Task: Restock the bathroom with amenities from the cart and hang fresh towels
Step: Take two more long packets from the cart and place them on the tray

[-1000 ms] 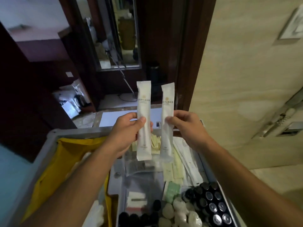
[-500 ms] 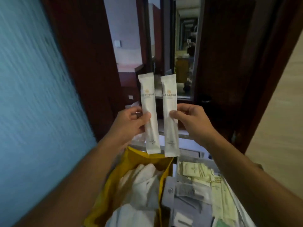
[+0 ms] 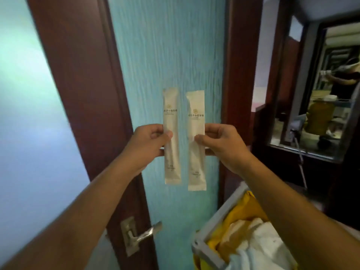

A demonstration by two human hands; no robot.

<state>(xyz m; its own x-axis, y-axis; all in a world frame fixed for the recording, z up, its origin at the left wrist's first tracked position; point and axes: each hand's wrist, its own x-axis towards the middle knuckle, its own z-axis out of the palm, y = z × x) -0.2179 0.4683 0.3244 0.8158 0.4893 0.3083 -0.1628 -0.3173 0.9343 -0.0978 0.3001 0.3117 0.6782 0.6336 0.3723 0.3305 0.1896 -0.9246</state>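
Your left hand (image 3: 149,145) pinches one long cream sachet (image 3: 171,137) between thumb and curled fingers, and your right hand (image 3: 224,147) pinches a second sachet (image 3: 196,141) the same way. Both packets stand upright, side by side and just apart, raised in front of a teal textured panel (image 3: 167,45). Each carries a small gold emblem and a line of printed characters, too blurred to read. Low on your right, the grey-rimmed cart (image 3: 206,248) holds a yellow bag (image 3: 241,209) with white towels (image 3: 266,242) in it. A dark wooden door frame (image 3: 78,75) with a metal lever handle (image 3: 140,235) stands on your left; a mirror (image 3: 329,90) hangs far right.
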